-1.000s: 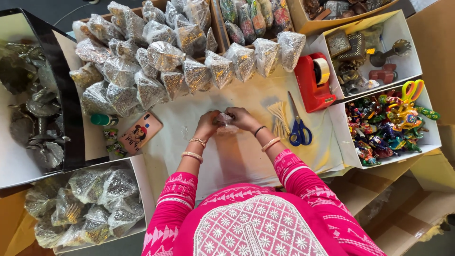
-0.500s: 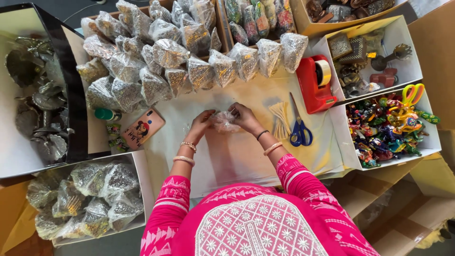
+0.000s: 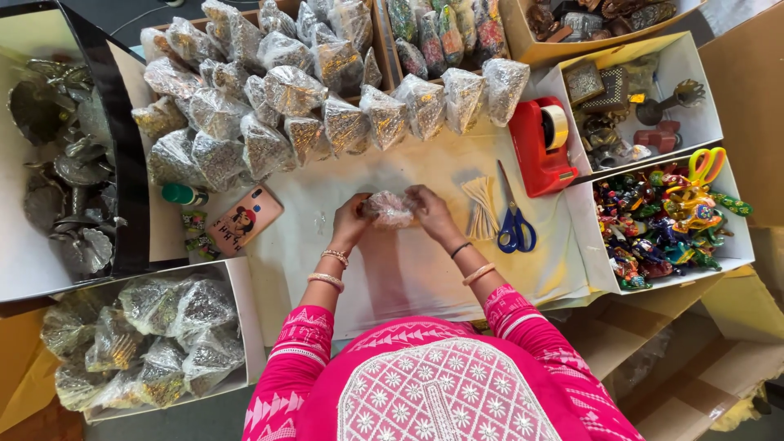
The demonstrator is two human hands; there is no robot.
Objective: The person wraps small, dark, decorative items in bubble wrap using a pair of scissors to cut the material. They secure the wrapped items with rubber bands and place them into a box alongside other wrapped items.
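The tape dispenser is bright red, the scissors have blue handles, and the phone case is pink-orange with a cartoon print. The sleeves are hot pink with white zigzag bands. The wrapped packets glint silver-gold under clear film.

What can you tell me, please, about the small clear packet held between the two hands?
The small clear packet is a crinkly, see-through plastic pouch, glinting where it creases, with a pale filling too blurred to identify. It is held just above the cream sheet covering the work surface. The left hand grips its left side and the right hand its right, fingers curled round the edges. Nothing else touches it. It looks smaller than the silvery filled packets piled behind it.
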